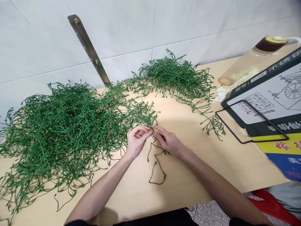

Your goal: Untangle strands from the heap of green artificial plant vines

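My left hand (139,139) and my right hand (168,140) meet above the middle of the table, fingertips almost touching. Each pinches part of a thin green plastic stem, mostly hidden by the fingers. Below them dangles or lies a wavy green strand (162,169) with small knobbed tips. Left of my hands spreads a large tangled heap of green plastic stems (68,125), its edge reaching just past my left fingertips. A second, smaller pile of the same stems (176,75) lies farther back.
A metal bracket (89,50) rises against the tiled wall. At right stand a clear bottle (246,62) with a dark and yellow cap, small white pieces (222,93), a black wire frame (243,142) and a printed cardboard box (265,103). A red stool (270,204) shows below the table (199,175).
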`<control>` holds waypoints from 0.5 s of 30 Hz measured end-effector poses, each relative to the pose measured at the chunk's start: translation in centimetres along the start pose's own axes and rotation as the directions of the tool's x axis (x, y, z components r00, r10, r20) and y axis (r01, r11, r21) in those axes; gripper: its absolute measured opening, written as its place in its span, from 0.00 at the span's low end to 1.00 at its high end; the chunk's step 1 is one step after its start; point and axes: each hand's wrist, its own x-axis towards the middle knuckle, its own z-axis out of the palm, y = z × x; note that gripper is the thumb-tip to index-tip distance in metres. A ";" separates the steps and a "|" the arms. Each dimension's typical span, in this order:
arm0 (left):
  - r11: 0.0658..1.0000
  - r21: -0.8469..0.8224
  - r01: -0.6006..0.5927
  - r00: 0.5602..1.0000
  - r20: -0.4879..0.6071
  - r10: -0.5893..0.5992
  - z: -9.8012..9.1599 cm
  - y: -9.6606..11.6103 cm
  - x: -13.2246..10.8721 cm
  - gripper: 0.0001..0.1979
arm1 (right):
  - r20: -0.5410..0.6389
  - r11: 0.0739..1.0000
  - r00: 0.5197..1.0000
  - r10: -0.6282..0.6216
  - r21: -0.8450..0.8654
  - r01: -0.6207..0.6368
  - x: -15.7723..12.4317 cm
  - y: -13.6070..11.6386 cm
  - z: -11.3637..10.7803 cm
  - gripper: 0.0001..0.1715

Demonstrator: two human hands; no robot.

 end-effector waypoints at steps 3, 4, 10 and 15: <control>1.000 0.004 -0.003 0.999 -0.038 0.003 0.0 0.0 0.0 0.15 | -0.124 0.987 0.979 -0.159 -0.043 0.155 0.1 0.1 0.1 0.17; 1.000 0.004 0.002 0.999 -0.050 -0.001 -0.1 -0.1 0.0 0.15 | -0.153 0.981 0.969 -0.194 -0.057 0.187 0.1 0.2 0.1 0.15; 0.999 0.033 0.026 0.998 -0.065 -0.023 0.0 -0.1 -0.2 0.17 | -0.191 0.970 0.954 -0.233 -0.119 0.213 -0.2 0.8 0.0 0.10; 0.997 0.071 -0.036 0.999 -0.037 0.038 0.1 0.1 -0.2 0.15 | -0.236 0.984 0.958 -0.163 -0.115 0.139 0.1 0.1 -0.1 0.11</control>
